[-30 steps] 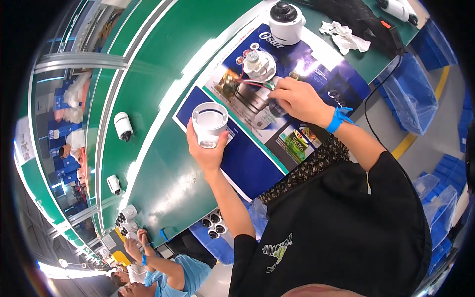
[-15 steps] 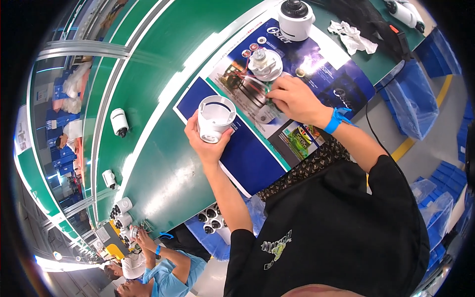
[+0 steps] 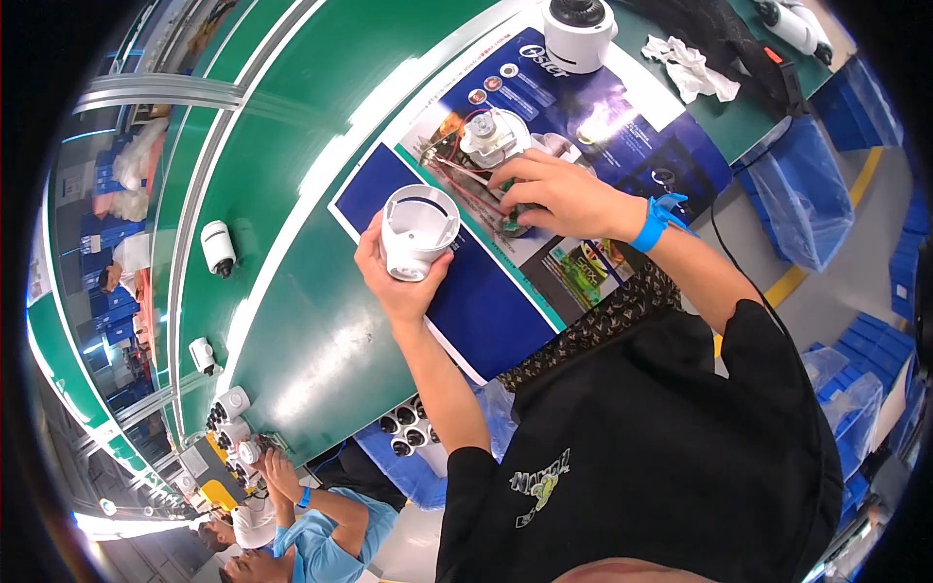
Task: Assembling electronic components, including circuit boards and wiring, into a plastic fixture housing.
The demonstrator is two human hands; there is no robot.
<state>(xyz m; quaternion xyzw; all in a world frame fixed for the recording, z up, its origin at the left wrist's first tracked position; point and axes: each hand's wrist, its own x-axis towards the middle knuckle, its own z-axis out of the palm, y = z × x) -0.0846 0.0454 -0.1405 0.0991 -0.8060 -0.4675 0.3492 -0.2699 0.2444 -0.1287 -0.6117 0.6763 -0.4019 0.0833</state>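
My left hand [image 3: 401, 282] is wrapped round a white plastic camera housing [image 3: 420, 233], a hollow cup whose open end faces up. To its right, my right hand [image 3: 564, 194] grips a small green circuit board [image 3: 512, 220], partly hidden by the fingers. Just beyond those fingers lies a round white camera part [image 3: 494, 138] with a motor-like top. Thin red wires [image 3: 449, 163] run beside it, near the board. A blue band circles my right wrist.
A printed blue sheet [image 3: 496, 340] covers the green table [image 3: 321, 340]. A white dome camera [image 3: 579, 37] stands at the far edge, near crumpled white tissue [image 3: 690, 70]. Blue bins [image 3: 802, 199] stand at right. At lower left, a co-worker in light blue [image 3: 335, 534] handles another part.
My right hand has shifted left with the circuit board, which shows more now. The round white part has moved slightly left, and its red wires are more visible. My left hand still holds the housing.
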